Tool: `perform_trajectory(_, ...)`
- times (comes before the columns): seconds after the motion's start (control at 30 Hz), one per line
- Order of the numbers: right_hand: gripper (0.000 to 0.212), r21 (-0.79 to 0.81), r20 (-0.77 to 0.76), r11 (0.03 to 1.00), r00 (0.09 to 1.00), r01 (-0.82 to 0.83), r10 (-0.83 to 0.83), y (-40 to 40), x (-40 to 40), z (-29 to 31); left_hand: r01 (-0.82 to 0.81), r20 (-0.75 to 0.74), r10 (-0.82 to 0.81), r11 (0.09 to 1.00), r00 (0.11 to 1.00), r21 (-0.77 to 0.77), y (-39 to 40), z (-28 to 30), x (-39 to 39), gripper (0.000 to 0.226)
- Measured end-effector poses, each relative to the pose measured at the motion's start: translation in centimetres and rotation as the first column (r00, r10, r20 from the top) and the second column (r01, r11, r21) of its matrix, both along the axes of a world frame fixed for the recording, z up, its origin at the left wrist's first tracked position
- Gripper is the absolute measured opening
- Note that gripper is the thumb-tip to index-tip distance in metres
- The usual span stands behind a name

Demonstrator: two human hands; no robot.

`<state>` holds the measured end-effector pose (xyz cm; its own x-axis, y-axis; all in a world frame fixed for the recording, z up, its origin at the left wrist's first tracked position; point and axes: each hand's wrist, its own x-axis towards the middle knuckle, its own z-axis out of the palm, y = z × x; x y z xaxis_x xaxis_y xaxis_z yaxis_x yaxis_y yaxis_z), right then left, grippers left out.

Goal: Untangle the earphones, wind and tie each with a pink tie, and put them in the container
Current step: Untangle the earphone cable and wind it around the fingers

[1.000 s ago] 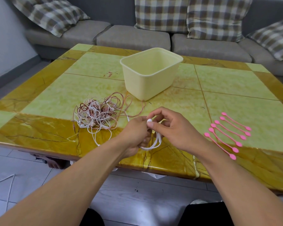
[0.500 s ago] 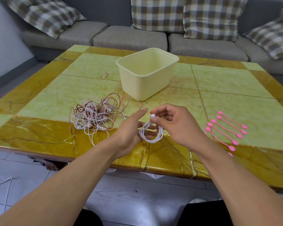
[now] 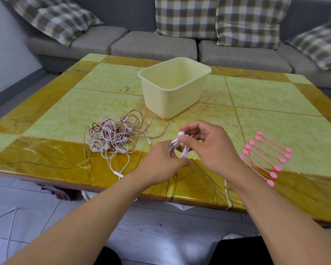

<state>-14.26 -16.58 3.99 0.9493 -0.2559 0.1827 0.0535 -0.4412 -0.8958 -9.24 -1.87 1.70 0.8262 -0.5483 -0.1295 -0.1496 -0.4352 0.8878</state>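
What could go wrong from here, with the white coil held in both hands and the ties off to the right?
1. Reaching for a pink tie takes one hand off the white earphone coil; the loops may spring apart.
2. The coil sits near the tangled pile, so a loose end could catch in it.
3. A white cable from the pile lies at the table edge and may slide off.

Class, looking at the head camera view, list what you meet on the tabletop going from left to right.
Tangled earphones → left hand → coiled white earphone → right hand → pink ties. The container overlaps these, so it is left out.
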Motion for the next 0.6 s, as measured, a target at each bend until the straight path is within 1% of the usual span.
perform_trajectory(0.07, 0.014, 0.035, -0.013, 0.999, 1.0, -0.012, 0.013, -0.2, -0.1, 0.0, 0.046, -0.02, -0.045, 0.996, 0.999, 0.076, 0.1, -0.2, 0.1, 0.023)
perform_trajectory(0.13, 0.013, 0.083, -0.03, 0.996, 0.999, -0.027, 0.03, -0.4, -0.1, 0.0, 0.103, -0.01, -0.103, 0.988, 0.995, 0.119, 0.2, -0.2, 0.4, 0.034)
perform_trajectory(0.2, 0.013, 0.109, -0.047, 0.993, 0.998, -0.039, 0.044, -0.6, -0.2, 0.1, 0.148, -0.012, -0.148, 0.981, 0.989, 0.129, 0.4, -0.2, 0.5, 0.039)
perform_trajectory(0.33, 0.011, 0.125, -0.081, 0.991, 0.995, -0.054, 0.065, -1.1, -0.2, 0.2, 0.198, -0.056, -0.191, 0.968, 0.98, 0.157, 0.5, 0.1, 0.5, 0.04)
perform_trajectory(0.4, 0.01, 0.075, -0.093, 0.994, 0.992, -0.074, 0.081, -1.2, -0.3, 0.2, 0.248, -0.099, -0.237, 0.962, 0.966, 0.114, 0.5, 0.0, 0.5, 0.042)
perform_trajectory(0.5, 0.008, -0.06, -0.115, 0.99, 0.986, -0.124, 0.117, -1.6, -0.3, 0.0, 0.283, -0.191, -0.27, 0.958, 0.944, 0.048, 0.5, 0.1, 0.4, 0.038)
perform_trajectory(0.6, 0.002, -0.135, -0.147, 0.974, 0.975, -0.184, 0.164, -1.2, -0.5, -0.2, 0.363, -0.291, -0.352, 0.932, 0.89, -0.016, 0.3, 0.7, -0.2, 0.038)
